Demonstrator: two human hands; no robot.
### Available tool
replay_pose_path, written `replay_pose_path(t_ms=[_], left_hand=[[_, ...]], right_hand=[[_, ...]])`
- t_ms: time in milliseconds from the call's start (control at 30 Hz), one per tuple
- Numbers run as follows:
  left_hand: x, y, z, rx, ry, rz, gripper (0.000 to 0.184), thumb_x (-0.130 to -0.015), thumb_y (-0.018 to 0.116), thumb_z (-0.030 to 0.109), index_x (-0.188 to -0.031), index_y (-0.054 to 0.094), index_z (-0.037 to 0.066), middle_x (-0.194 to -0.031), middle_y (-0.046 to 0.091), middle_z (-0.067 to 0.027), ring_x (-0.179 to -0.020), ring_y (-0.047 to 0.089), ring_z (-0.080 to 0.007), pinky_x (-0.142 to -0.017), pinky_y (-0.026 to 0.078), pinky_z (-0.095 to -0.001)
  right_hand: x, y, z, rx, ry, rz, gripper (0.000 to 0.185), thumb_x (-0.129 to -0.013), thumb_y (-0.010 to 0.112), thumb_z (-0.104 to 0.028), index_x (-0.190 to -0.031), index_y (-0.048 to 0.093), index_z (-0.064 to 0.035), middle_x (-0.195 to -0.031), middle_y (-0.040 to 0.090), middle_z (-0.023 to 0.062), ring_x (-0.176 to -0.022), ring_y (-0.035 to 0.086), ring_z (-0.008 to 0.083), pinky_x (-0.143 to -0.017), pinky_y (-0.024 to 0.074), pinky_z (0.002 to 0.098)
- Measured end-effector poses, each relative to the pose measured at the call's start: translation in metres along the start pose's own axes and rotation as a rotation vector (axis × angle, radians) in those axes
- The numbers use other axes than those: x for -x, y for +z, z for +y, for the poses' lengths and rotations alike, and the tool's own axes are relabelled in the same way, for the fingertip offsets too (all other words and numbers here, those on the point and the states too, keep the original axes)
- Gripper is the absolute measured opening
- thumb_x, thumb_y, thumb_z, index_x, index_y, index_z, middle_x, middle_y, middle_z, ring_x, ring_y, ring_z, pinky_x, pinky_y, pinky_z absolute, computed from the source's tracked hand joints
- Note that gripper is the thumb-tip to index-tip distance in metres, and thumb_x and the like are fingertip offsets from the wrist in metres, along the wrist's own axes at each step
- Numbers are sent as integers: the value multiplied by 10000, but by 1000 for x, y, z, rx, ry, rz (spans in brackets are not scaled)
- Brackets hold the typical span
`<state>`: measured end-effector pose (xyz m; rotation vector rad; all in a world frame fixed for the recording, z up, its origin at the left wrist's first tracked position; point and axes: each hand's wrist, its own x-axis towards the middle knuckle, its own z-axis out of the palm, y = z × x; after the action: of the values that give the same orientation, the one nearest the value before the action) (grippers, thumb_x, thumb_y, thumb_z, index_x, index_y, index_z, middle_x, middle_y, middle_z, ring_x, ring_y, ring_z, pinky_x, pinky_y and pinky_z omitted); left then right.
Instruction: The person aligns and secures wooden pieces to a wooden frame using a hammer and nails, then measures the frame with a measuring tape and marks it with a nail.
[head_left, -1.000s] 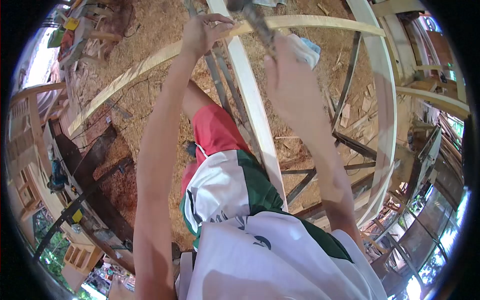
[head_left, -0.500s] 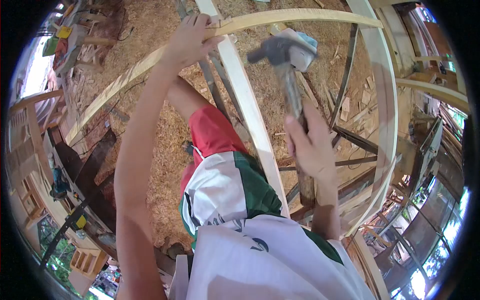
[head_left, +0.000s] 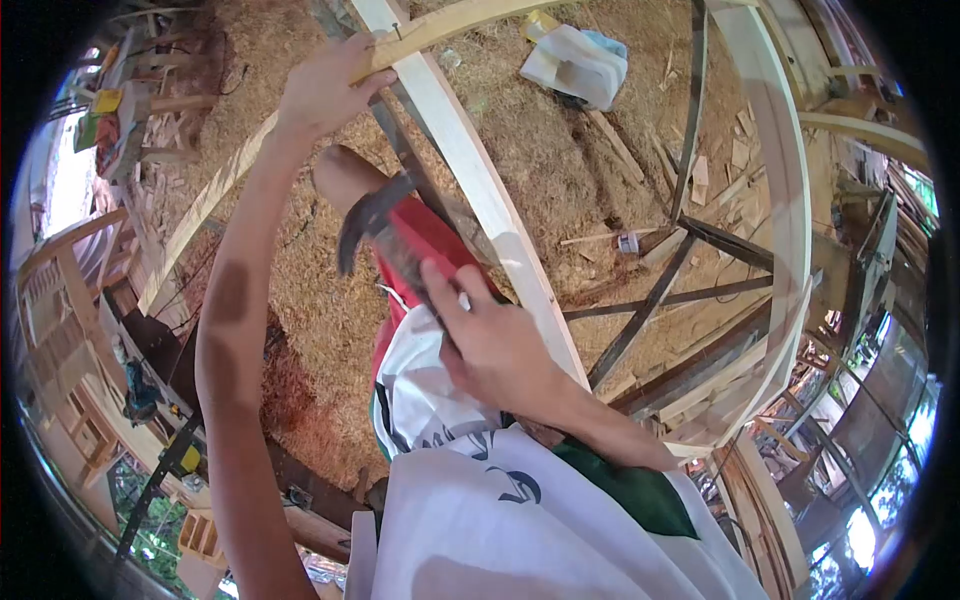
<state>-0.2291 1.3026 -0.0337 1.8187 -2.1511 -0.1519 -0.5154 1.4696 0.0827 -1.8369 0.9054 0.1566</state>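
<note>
My left hand (head_left: 335,85) is closed around a curved wooden strip (head_left: 465,24), close to where the strip crosses a straight pale plank (head_left: 475,165). At that crossing a nail (head_left: 397,32) stands partly out of the strip, just beside my fingers. My right hand (head_left: 500,350) grips the handle of a claw hammer (head_left: 372,212). The hammer head is over my leg, left of the plank and apart from the wood; the lower handle is hidden by my hand.
A crumpled white bag (head_left: 578,68) lies on the sawdust-covered floor (head_left: 320,350). A curved pale frame piece (head_left: 785,170) rises at the right, with dark metal bars (head_left: 645,310) below it. Wooden pieces stand along the left side.
The hammer has swung from right of the plank, near the bag, down and left over my leg. My left hand stays on the strip; the view has shifted slightly.
</note>
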Motion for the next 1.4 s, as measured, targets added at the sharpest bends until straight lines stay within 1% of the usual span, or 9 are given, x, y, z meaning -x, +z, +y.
replay_pose_path(t_ms=[67, 333, 600, 700, 767, 833, 1067, 1267, 1400], left_hand=[[-2, 0, -1, 0, 22, 14, 544, -885, 622, 524, -1271, 577, 144, -1028, 641, -172, -1026, 624, -388, -873, 503, -499], [-7, 0, -4, -43, -19, -61, 603, -867, 613, 583, -1280, 583, 144, -1098, 659, -170, -1042, 625, -380, -869, 504, -504], [-10, -6, 6, -95, -44, -115, 581, -872, 613, 571, -1282, 579, 161, -1058, 668, -180, -1004, 634, -391, -858, 508, -508], [-14, -10, 5, -94, -96, -160, 574, -873, 618, 563, -1287, 572, 167, -1045, 670, -175, -1004, 637, -387, -853, 509, -506], [-5, -8, 4, -59, -129, -211, 575, -873, 619, 562, -1292, 569, 171, -1041, 671, -171, -1007, 638, -383, -850, 510, -505], [-6, -5, 4, -14, -76, -89, 575, -874, 619, 563, -1294, 569, 175, -1040, 671, -170, -1025, 637, -378, -863, 512, -494], [-4, -4, 0, -26, -94, -112, 599, -871, 622, 571, -1294, 573, 151, -1119, 669, -172, -1061, 633, -372, -902, 505, -484], [-8, -8, 3, -69, -106, -140, 635, -855, 642, 574, -1308, 573, 134, -1144, 666, -180, -1079, 625, -378, -914, 498, -479], [-7, -2, -2, 11, -85, -102, 629, -850, 644, 584, -1290, 584, 139, -1108, 672, -180, -1051, 630, -386, -901, 500, -484]], right_hand=[[-7, 12, 14, 65, 45, 327, 780, -763, 649, -64, -1465, 324, 34, -1206, 505, 247, -681, 644, 391, -597, 543, 467], [-13, 31, -7, 187, 45, 97, 770, -733, 660, -77, -1416, 350, 97, -1126, 522, 260, -615, 672, 337, -522, 546, 428], [38, -13, 49, -320, -256, 265, 824, -753, 687, -80, -1482, 317, 31, -1195, 517, 189, -851, 646, 379, -809, 535, 444], [94, -77, 65, -481, 89, 344, 664, -815, 677, -131, -1418, 418, -22, -1044, 564, 89, -835, 606, 237, -788, 501, 346], [110, -132, 105, -702, 322, 489, 519, -855, 670, -174, -1339, 527, -54, -910, 594, 12, -776, 583, 116, -717, 493, 242], [103, -188, 169, 20, 574, 796, 255, -888, 666, -242, -1030, 649, -31, -719, 535, -22, -667, 521, 101, -618, 434, 270], [181, -381, 464, 723, 795, 1124, 513, -798, 744, -387, -1070, 642, 36, -868, 664, 151, -809, 625, 232, -747, 496, 398], [204, -403, 506, -167, 754, 1191, 495, -805, 751, -393, -1062, 676, 23, -866, 662, 133, -814, 617, 231, -760, 499, 400], [211, -403, 532, 173, 778, 1042, 542, -815, 746, -448, -1115, 678, -2, -933, 688, 131, -875, 651, 279, -783, 494, 408]])
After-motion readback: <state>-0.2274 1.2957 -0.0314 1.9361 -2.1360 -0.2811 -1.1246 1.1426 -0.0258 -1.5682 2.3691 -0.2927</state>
